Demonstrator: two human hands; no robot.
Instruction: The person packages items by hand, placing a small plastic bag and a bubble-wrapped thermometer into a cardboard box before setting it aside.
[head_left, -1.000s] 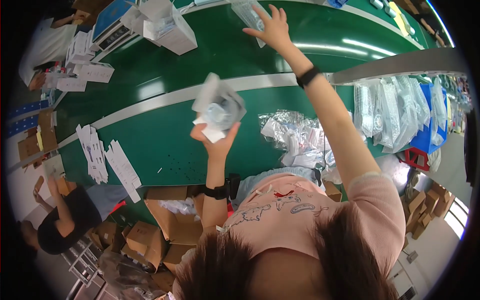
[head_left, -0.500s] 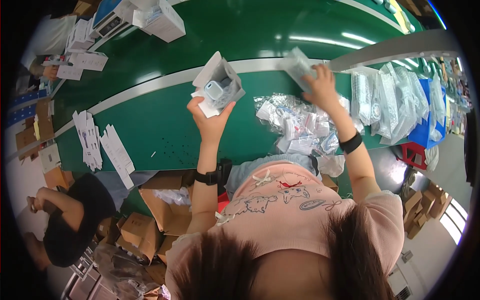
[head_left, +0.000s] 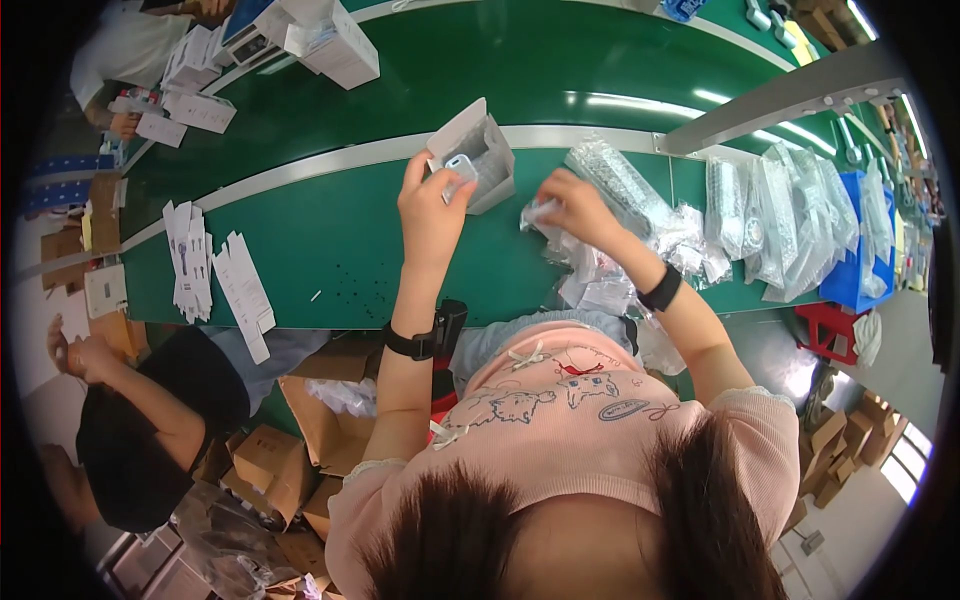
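My left hand [head_left: 432, 215] is closed on a small white device with a rounded, blue-edged face [head_left: 461, 168]. It is at the mouth of an open white box [head_left: 497, 165], whose raised flap leans up behind my fingers. Whether those fingers also grip the box, I cannot tell. To the right, my right hand [head_left: 580, 210] pinches a small clear plastic bag [head_left: 540, 214] at the edge of a pile of similar bags [head_left: 600, 285]. Just beyond that hand, a bubble-wrap packet [head_left: 622, 185] lies slanted across the pile.
Several bubble-wrap packets [head_left: 785, 220] lie at the right, beside a blue bin [head_left: 868, 235]. Flat white cartons [head_left: 240, 295] lie at the left. White boxes [head_left: 340, 50] stand across the metal rail [head_left: 330, 165]. Another person's arm [head_left: 150, 400] is at the lower left.
My right hand has put down the bubble-wrap packet on the pile, moved left and taken a small bag. My left hand has shifted from the box onto the device; the box moved slightly right.
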